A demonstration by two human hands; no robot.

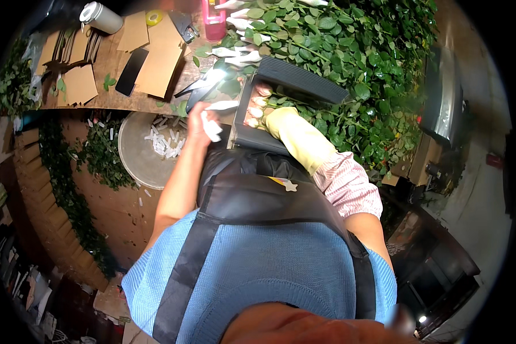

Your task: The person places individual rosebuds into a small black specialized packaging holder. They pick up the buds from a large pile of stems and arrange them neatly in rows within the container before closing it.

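Note:
My left hand (pixel 196 127), bare, is closed around a crumpled white piece of soft material (pixel 211 127) at the table's front edge. Just past it, a white-sleeved flower bud (pixel 222 105) points toward the hand. My right hand (pixel 285 125) wears a yellow glove and lies over the near side of a black ribbed holder (pixel 301 79). Several pale pink roses (pixel 258 103) rest in that holder, right beside the glove. The glove's fingers are turned away, so what they grip cannot be made out.
Leafy rose stems (pixel 350 63) cover the table's right side, with white-sleeved buds (pixel 243 58). Dark-bladed scissors (pixel 198 89) lie near my left hand. Cardboard pieces (pixel 157 63), a black phone (pixel 132 71) and a white cup (pixel 101 18) stand left. Below is a round bin (pixel 135 157) with white scraps.

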